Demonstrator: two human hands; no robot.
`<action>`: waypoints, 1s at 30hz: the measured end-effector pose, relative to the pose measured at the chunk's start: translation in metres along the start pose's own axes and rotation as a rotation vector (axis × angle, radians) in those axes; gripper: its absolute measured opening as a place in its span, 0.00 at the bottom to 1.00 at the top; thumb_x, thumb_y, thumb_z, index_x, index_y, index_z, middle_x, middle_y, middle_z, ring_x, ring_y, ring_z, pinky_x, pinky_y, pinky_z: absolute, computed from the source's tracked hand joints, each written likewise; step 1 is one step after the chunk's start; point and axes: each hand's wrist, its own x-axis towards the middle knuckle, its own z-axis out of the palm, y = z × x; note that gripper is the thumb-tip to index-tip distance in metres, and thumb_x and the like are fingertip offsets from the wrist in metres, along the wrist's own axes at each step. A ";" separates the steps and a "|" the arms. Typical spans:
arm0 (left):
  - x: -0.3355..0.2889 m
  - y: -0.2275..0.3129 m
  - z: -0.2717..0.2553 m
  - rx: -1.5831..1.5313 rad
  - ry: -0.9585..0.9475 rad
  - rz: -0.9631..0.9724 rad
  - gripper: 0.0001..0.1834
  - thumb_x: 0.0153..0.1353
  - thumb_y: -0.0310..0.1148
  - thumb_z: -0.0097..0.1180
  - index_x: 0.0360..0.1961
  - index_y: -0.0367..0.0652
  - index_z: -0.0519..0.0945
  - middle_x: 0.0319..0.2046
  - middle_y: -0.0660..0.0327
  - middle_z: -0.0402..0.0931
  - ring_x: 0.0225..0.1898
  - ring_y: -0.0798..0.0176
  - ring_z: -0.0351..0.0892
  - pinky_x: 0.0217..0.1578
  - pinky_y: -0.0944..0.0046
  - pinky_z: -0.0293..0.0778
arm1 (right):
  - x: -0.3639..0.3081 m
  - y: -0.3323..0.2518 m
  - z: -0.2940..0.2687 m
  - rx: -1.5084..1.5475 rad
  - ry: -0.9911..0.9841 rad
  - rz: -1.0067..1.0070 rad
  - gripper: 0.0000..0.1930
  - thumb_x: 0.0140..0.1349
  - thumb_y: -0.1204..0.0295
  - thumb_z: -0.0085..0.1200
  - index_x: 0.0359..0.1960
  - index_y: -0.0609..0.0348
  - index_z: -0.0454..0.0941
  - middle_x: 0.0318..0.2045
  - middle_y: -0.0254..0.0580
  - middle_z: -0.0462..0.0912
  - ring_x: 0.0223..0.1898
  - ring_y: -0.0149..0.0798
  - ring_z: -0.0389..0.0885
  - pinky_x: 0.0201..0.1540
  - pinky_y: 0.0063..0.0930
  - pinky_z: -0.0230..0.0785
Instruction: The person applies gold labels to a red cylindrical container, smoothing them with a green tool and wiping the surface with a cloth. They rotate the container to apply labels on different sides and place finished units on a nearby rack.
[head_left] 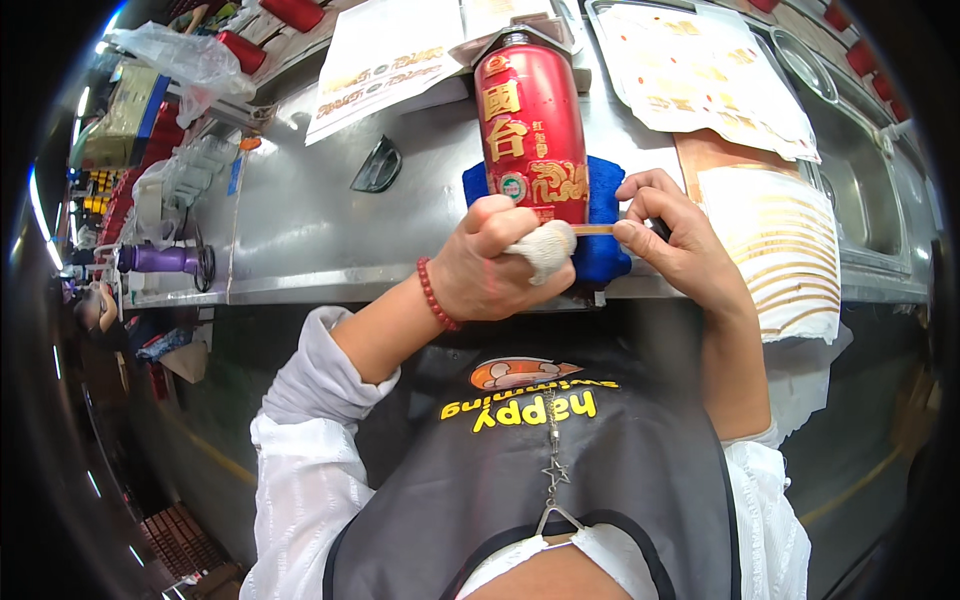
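A red bottle [535, 120] with gold lettering and a gold dragon pattern lies with its neck pointing away from me, propped on a blue cloth [605, 205]. At its near end my left hand [490, 265], with a red bead bracelet on the wrist, is closed around a bunched white cloth [545, 250]. Between the thumb and fingers of my right hand [680, 235] is one end of a thin gold strip [595, 230]. That strip runs across the bottle's lower end toward the white cloth; its other end is hidden there.
To the right, a white sheet with curved gold strips [785, 250] overlaps a brown board [735, 155]. Printed sheets [700, 75] rest on a tray behind it, near a metal sink [870, 190]. A dark translucent scraper-like piece [378, 165] and a printed sheet [385, 60] lie left.
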 end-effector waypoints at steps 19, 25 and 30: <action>-0.010 0.006 -0.001 0.109 0.108 -0.089 0.12 0.35 0.32 0.65 0.25 0.56 0.79 0.40 0.69 0.75 0.43 0.56 0.68 0.39 0.59 0.68 | 0.002 -0.002 0.007 -0.041 0.052 -0.085 0.13 0.66 0.68 0.63 0.30 0.61 0.72 0.44 0.40 0.72 0.46 0.35 0.71 0.48 0.27 0.66; 0.006 0.001 0.002 -0.017 0.097 -0.020 0.15 0.35 0.30 0.65 0.29 0.59 0.82 0.42 0.71 0.75 0.47 0.58 0.67 0.44 0.58 0.68 | 0.000 0.001 0.005 -0.020 0.029 -0.047 0.12 0.67 0.66 0.62 0.32 0.59 0.72 0.47 0.39 0.72 0.46 0.32 0.69 0.49 0.25 0.64; -0.009 0.008 -0.001 0.118 0.095 -0.101 0.13 0.33 0.31 0.66 0.24 0.57 0.80 0.44 0.69 0.75 0.44 0.56 0.65 0.37 0.58 0.67 | 0.004 -0.002 0.009 -0.055 0.034 -0.088 0.12 0.67 0.67 0.62 0.32 0.59 0.72 0.47 0.38 0.72 0.45 0.31 0.69 0.48 0.24 0.64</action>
